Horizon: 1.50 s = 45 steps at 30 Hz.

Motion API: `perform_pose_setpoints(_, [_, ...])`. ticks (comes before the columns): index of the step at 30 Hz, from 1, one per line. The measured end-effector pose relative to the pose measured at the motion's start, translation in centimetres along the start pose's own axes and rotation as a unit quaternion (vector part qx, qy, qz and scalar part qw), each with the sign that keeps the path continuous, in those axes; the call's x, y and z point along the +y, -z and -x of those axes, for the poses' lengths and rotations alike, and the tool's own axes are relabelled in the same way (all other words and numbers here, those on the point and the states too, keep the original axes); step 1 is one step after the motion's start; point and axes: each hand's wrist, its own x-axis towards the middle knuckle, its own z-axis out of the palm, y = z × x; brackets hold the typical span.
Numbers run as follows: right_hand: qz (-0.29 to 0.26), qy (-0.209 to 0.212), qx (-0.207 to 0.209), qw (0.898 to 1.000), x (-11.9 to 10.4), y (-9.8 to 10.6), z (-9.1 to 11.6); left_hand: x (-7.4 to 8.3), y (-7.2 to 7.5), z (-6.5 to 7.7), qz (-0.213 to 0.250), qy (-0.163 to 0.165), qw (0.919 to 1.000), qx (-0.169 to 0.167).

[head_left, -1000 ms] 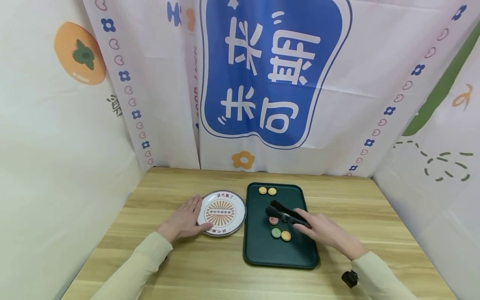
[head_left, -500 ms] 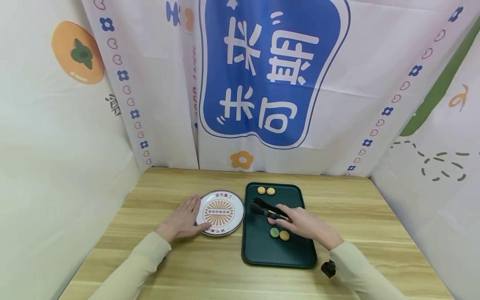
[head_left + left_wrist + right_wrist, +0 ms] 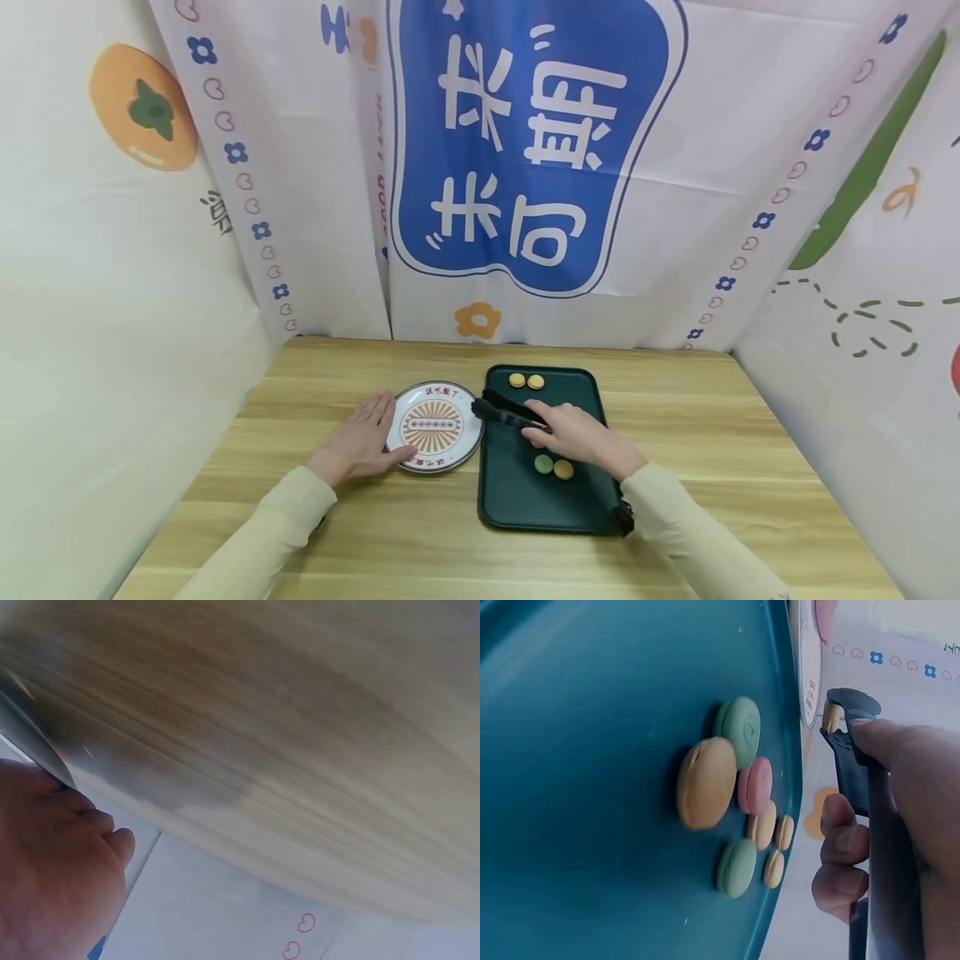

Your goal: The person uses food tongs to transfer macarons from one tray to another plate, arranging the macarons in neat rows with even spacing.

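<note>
My right hand grips black tongs, whose tips pinch a tan macaron. In the head view the tong tips overlap the right rim of a white plate with a striped sunburst print. My left hand rests at the plate's left edge, fingers straight and thumb over the lower rim. A dark green tray lies beside the plate, under my right hand. It bears a green macaron, an orange-tan macaron, a pink macaron and several others.
Two small yellow macarons, one of them the left macaron, sit at the tray's far end. The wooden table ends at a printed cloth backdrop, and white cloth walls flank both sides.
My right hand has carried the tongs and the macaron left, from over the middle of the tray to the plate's right rim. The left hand stays at the plate.
</note>
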Motion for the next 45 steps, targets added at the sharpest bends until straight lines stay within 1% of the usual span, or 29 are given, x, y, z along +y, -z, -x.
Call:
perform_pose_setpoints(3, [0.001,0.001,-0.006,1.000,-0.4,-0.3,-1.0,-0.2,-0.1,0.2,-0.002,0.001,1.0000,0.004])
perform_pose_setpoints(7, [0.011,0.000,-0.004,1.000,-0.9,-0.7,-2.0,-0.3,-0.1,0.4,-0.002,0.002,1.0000,0.001])
perform_pose_setpoints(13, [0.018,0.010,0.003,1.000,-1.5,-1.2,-3.4,-0.1,0.0,0.2,0.005,0.006,1.0000,0.000])
perform_pose_setpoints(18, [0.019,0.005,0.001,1.000,-2.0,-1.5,-4.5,-0.1,-0.1,0.1,0.002,0.006,1.0000,-0.001])
perform_pose_setpoints(30, [0.029,-0.007,0.003,1.000,-2.9,-1.9,-6.6,-0.1,-0.1,0.0,-0.002,0.004,1.0000,-0.003])
perform_pose_setpoints(36, [0.044,-0.008,0.001,0.999,-3.4,-2.3,-7.5,0.0,-0.2,0.1,-0.001,0.006,1.0000,0.001])
perform_pose_setpoints(45, [0.045,-0.012,0.001,0.999,-3.9,-2.5,-8.2,0.0,-0.1,0.2,0.005,0.003,1.0000,0.007])
